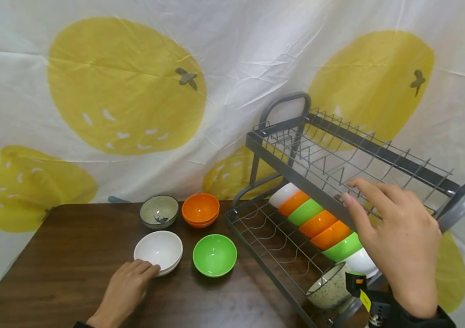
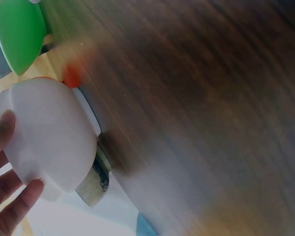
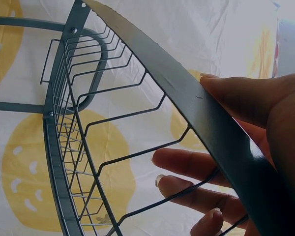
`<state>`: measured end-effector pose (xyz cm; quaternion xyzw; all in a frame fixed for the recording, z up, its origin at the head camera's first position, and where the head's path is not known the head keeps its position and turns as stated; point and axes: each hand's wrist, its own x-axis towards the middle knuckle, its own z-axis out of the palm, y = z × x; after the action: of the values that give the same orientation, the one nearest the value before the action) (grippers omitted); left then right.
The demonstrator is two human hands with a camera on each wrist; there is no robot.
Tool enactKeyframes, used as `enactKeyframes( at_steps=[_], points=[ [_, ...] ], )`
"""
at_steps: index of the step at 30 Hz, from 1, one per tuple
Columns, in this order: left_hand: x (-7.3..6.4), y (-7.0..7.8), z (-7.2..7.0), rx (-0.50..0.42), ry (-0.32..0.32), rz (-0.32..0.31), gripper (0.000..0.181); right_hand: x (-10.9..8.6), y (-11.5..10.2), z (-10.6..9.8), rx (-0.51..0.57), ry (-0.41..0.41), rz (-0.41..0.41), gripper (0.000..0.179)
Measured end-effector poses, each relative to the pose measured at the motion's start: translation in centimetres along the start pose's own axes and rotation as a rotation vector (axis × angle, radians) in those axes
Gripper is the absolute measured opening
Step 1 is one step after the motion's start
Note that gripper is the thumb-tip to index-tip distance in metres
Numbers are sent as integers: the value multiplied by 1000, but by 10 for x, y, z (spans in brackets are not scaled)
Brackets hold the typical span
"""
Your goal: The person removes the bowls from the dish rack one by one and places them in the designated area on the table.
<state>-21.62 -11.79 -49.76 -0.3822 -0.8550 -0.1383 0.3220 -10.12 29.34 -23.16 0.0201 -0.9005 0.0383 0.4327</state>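
My left hand (image 1: 127,289) is at the near rim of the white bowls (image 1: 157,248), a nested pair on the table. In the left wrist view, the thumb and fingertips pinch the white bowl (image 2: 54,132) at its rim. My right hand (image 1: 398,237) is over the upper tier of a grey dish rack (image 1: 298,171), its thumb and fingers spread and holding nothing. The right wrist view has the rack's front rail (image 3: 187,108) crossing before this hand, with the fingers (image 3: 187,164) seen past the wires.
Around the white bowls stand a green bowl (image 1: 214,256), stacked orange bowls (image 1: 200,209) and a grey patterned bowl (image 1: 159,212). Several tilted bowls (image 1: 318,224) and a speckled bowl (image 1: 331,287) fill part of the rack's lower tier. Behind hangs a lemon-print cloth (image 1: 232,54).
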Motion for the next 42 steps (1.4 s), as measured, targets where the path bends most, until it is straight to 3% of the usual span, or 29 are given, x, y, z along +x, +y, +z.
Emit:
enactKeyframes(
  at_steps=[6, 12, 17, 21, 26, 34, 38, 42],
  points=[
    [1, 0, 3, -14, -17, -22, 13, -1, 1, 0, 10, -10, 9, 34],
    [4, 5, 3, -59, -38, -99, 17, -1, 1, -1, 6, -10, 7, 33],
    [22, 19, 4, -69, 29, -159, 22, -1, 2, -1, -1, -11, 8, 33],
    [44, 34, 7, -89, 73, -166, 21, -2, 2, -2, 3, -19, 26, 33],
    [66, 57, 14, -204, 49, -136, 19, -1, 1, -1, 4, -6, 6, 33],
    [86, 109, 33, -435, 25, -27, 22, 1, 1, 0, -7, 9, -17, 33],
    [98, 135, 35, -594, -46, 18, 27, 0, 1, 0, -6, 3, -7, 34],
    [111, 161, 38, -681, -148, 59, 30, 0, 1, -1, -4, 0, -2, 33]
  ],
)
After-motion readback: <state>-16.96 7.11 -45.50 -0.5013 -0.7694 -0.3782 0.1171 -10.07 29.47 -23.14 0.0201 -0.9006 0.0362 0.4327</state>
